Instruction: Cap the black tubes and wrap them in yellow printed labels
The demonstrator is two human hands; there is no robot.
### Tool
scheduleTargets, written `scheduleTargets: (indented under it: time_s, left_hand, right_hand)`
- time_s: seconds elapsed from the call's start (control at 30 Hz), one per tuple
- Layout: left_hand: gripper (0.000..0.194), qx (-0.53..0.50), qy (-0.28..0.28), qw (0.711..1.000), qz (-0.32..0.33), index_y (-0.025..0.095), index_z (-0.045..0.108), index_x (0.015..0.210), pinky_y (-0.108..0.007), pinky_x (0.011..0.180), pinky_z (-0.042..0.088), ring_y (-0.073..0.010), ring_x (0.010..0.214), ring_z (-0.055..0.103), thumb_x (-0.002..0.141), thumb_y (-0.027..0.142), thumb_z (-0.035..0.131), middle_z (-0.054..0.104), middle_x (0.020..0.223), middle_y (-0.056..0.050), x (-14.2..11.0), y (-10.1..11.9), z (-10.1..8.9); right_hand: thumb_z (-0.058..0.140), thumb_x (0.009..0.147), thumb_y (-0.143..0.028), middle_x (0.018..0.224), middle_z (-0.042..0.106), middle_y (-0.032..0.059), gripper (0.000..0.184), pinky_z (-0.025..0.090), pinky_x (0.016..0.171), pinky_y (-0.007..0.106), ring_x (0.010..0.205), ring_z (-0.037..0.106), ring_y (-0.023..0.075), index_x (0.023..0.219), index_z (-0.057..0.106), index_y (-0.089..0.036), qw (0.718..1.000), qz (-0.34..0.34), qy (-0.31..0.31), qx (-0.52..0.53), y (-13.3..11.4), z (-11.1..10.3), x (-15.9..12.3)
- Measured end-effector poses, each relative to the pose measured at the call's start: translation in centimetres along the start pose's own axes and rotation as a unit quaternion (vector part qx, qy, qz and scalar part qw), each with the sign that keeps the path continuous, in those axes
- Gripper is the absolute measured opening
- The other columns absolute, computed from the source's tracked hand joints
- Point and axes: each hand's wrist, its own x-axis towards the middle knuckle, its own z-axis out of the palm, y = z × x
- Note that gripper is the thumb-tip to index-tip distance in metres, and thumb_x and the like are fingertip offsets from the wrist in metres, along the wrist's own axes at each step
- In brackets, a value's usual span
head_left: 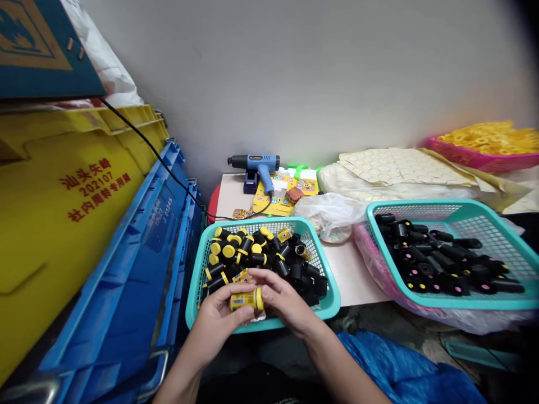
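Note:
Over the front of a turquoise basket [334, 286], my left hand [223, 314] is closed round a small canister [242, 300] with a yellow printed label. The canister lies on its side, its yellow cap pointing right. My right hand [284, 300] has its fingers curled against the capped end, so both hands grip it. Behind my fingers a bit of orange-yellow printed wrapping [242, 276] shows, partly hidden. Around my hands the basket holds many black canisters [259, 259], several with yellow caps and a few with printed labels.
A blue heat gun [255, 163] rests on a stand at the back, its cord running left. Beside it are a yellow printed box [273, 205] and a plastic bag [330, 213]. Another turquoise basket [421, 205] of black tubes stands right. Yellow [84, 185] and blue crates [122, 280] wall the left.

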Motion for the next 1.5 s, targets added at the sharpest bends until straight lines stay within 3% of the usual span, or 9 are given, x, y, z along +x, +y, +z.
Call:
scheduleTargets:
  time_s: [0.13, 0.3, 0.43, 0.57, 0.77, 1.0, 1.17, 1.3, 1.5]
  left_hand:
    - [0.027, -0.011, 0.006, 1.0, 0.003, 0.017, 0.073, 0.075, -0.031, 0.065, 0.06, -0.0224, 0.076, 0.07, 0.052, 0.027, 0.082, 0.074, 0.086, -0.007, 0.0, -0.1, 0.6]
    - [0.036, -0.007, -0.015, 0.999, 0.041, 0.018, 0.068, 0.088, -0.031, 0.074, 0.058, -0.0245, 0.088, 0.069, 0.058, 0.033, 0.082, 0.074, 0.092, -0.008, 0.0, -0.9, 1.3]
    - [0.066, -0.03, -0.03, 0.999, 0.029, 0.023, 0.046, 0.125, -0.034, 0.071, 0.058, -0.0237, 0.084, 0.07, 0.069, 0.047, 0.074, 0.07, 0.109, -0.012, 0.0, -1.2, 1.7]
    - [0.048, 0.123, 0.012, 0.989, 0.082, 0.021, 0.056, 0.12, -0.038, 0.083, 0.055, -0.0259, 0.101, 0.066, 0.08, 0.049, 0.059, 0.062, 0.124, -0.014, 0.8, -1.6, -0.4]
    - [0.027, 0.432, 0.127, 0.858, 0.247, 0.023, 0.072, 0.093, -0.042, 0.091, 0.047, -0.0259, 0.099, 0.06, 0.084, 0.041, 0.053, 0.071, 0.098, -0.007, 2.2, -3.6, -4.5]
    - [0.035, 0.602, 0.128, 0.754, 0.23, 0.027, 0.069, 0.112, -0.047, 0.081, 0.045, -0.0319, 0.096, 0.052, 0.082, 0.04, 0.058, 0.06, 0.103, -0.012, 3.6, -3.5, -2.3]
    - [0.012, 0.483, 0.113, 0.845, 0.198, 0.023, 0.068, 0.073, -0.042, 0.08, 0.046, -0.0281, 0.092, 0.057, 0.074, 0.033, 0.063, 0.064, 0.088, -0.006, 4.0, -2.9, -2.2]
    - [0.034, 0.241, 0.083, 0.963, 0.086, 0.022, 0.058, 0.102, -0.034, 0.071, 0.052, -0.0231, 0.081, 0.067, 0.072, 0.037, 0.065, 0.071, 0.082, -0.003, 3.2, -2.5, -2.6]
    - [0.024, 0.132, 0.071, 0.986, 0.068, 0.021, 0.052, 0.072, -0.028, 0.061, 0.051, -0.0197, 0.064, 0.067, 0.069, 0.041, 0.065, 0.067, 0.061, 0.001, 2.6, -2.1, -2.6]
  right_hand:
    - [0.069, 0.076, -0.05, 0.109, 0.062, 0.0077, 0.047, 0.05, 0.078, 0.033, 0.09, 0.061, 0.0194, 0.114, 0.063, -0.023, 0.994, 0.041, -0.024, 0.095, 0.8, 0.3, -0.1]
    - [0.065, 0.081, -0.05, 0.116, 0.058, 0.0071, 0.049, 0.045, 0.092, 0.036, 0.106, 0.056, 0.0218, 0.123, 0.057, -0.027, 0.99, -0.089, 0.049, -0.098, -0.5, 0.6, -1.2]
    - [0.071, 0.079, -0.032, 0.108, 0.06, 0.0054, 0.039, 0.047, 0.089, 0.033, 0.101, 0.058, 0.0197, 0.117, 0.061, -0.029, 0.899, -0.262, 0.064, -0.346, -2.8, -0.4, -3.3]
    - [0.066, 0.082, -0.023, 0.105, 0.062, 0.0074, 0.035, 0.048, 0.086, 0.038, 0.099, 0.058, 0.0219, 0.117, 0.06, -0.027, 0.769, -0.302, 0.201, -0.526, -4.6, -3.8, -4.6]
    - [0.058, 0.088, -0.028, 0.107, 0.063, 0.011, 0.022, 0.041, 0.093, 0.044, 0.104, 0.054, 0.0249, 0.106, 0.065, -0.019, 0.711, -0.191, 0.208, -0.644, -4.9, -5.7, -1.8]
    - [0.07, 0.077, -0.033, 0.111, 0.06, 0.0132, 0.029, 0.037, 0.09, 0.049, 0.108, 0.048, 0.0311, 0.102, 0.065, -0.017, 0.7, -0.052, 0.104, -0.705, -3.6, -2.2, 5.9]
    - [0.072, 0.072, -0.033, 0.094, 0.062, 0.0064, 0.028, 0.044, 0.077, 0.034, 0.089, 0.055, 0.0212, 0.09, 0.059, -0.016, 0.735, -0.056, 0.115, -0.666, -3.2, -2.7, 6.7]
    - [0.07, 0.075, -0.04, 0.076, 0.06, -0.0013, 0.033, 0.043, 0.061, 0.027, 0.064, 0.054, 0.0137, 0.095, 0.056, -0.019, 0.887, -0.05, 0.146, -0.435, -3.5, -3.1, 4.3]
    - [0.066, 0.081, -0.039, 0.085, 0.061, -0.0008, 0.03, 0.048, 0.072, 0.027, 0.073, 0.06, 0.0118, 0.107, 0.06, -0.023, 0.986, -0.051, 0.08, -0.139, -3.2, -2.9, 1.3]
